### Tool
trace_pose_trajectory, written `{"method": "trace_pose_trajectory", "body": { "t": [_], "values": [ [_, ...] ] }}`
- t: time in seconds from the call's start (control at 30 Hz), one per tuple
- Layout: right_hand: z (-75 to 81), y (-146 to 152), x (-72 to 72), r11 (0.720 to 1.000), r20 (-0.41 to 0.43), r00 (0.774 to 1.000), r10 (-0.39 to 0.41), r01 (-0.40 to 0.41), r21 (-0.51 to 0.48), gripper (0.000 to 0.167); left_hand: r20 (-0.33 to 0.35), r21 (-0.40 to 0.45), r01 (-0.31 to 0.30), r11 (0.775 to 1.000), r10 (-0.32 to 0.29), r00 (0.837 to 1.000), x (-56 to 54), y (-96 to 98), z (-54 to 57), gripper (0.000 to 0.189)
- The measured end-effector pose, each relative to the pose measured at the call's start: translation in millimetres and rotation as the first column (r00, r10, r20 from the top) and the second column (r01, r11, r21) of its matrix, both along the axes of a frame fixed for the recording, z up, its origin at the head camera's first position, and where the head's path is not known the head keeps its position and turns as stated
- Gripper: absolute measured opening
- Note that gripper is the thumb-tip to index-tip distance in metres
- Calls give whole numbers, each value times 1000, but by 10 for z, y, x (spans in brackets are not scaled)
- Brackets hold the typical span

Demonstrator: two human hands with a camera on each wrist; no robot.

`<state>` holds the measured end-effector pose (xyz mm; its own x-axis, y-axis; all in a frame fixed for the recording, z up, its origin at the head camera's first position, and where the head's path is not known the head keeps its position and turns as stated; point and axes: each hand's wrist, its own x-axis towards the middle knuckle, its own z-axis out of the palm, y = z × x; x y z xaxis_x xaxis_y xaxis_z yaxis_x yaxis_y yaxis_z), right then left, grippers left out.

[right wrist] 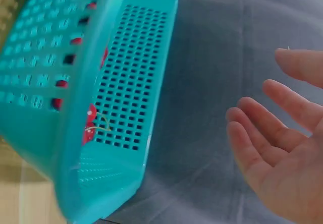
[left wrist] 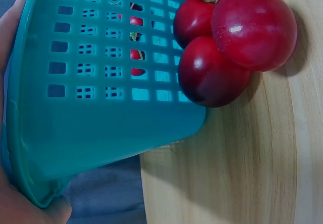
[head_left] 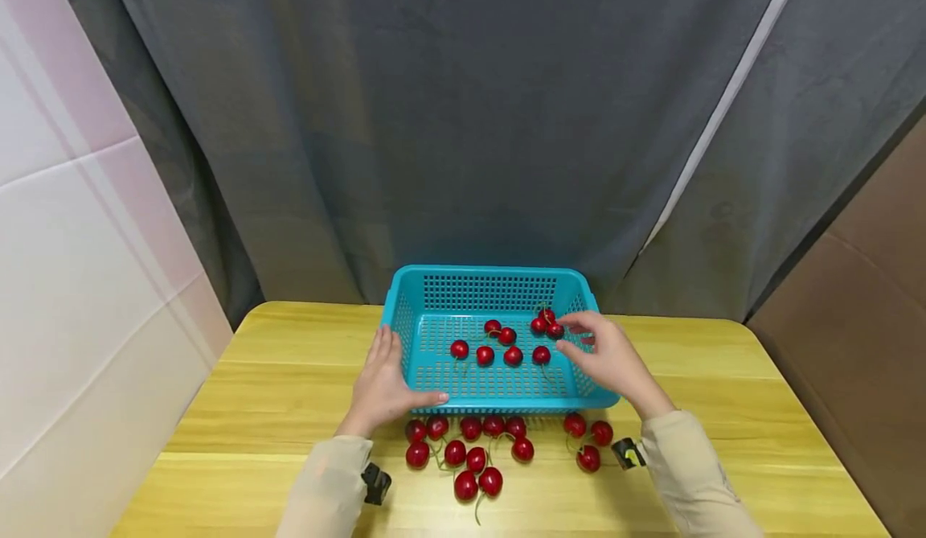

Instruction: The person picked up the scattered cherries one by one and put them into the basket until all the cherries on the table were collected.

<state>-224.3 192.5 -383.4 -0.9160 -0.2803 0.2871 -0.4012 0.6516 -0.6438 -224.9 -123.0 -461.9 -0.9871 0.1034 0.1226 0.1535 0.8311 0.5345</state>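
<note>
A turquoise perforated plastic basket (head_left: pixel 499 405) sits near the back of the table. My left hand (head_left: pixel 379 385) holds its near left corner, thumb along the front rim and fingers at the left side; the basket wall (left wrist: pixel 101 128) fills much of the left wrist view. Red cherries (head_left: pixel 485 355) with green stems lie scattered inside. My right hand (head_left: pixel 608 353) hovers over the basket's right side, fingertips close to a small cluster of cherries (head_left: pixel 538 326). In the right wrist view this hand (right wrist: pixel 282 148) has its fingers apart with nothing between them.
Several loose cherries (head_left: pixel 476 459) lie in front of the basket, with a smaller group (head_left: pixel 588 458) at the right. Behind the wooden table (head_left: pixel 289 377) hangs a grey curtain (head_left: pixel 470 120). A white panel (head_left: pixel 87 264) stands left, a brown one (head_left: pixel 854 337) right.
</note>
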Motion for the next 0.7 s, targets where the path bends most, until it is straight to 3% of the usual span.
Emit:
{"method": "trace_pose_trajectory", "body": {
  "t": [0.17,0.33,0.5,0.7],
  "values": [
    [-31,39,287,1000,-114,993,-10,8,-15,27,4,-5,0,1000,0,1000,2,-3,5,128],
    [-121,62,497,999,-174,984,-48,45,-21,27,8,-6,1,1000,-1,1000,-3,7,2,127],
    [-246,64,685,996,-206,975,-86,79,-42,28,8,1,-3,1000,3,1000,3,14,3,126],
    [-436,40,878,991,-181,975,-127,117,-65,27,12,-2,-1,1000,1,1000,18,7,20,128]
  ]
}}
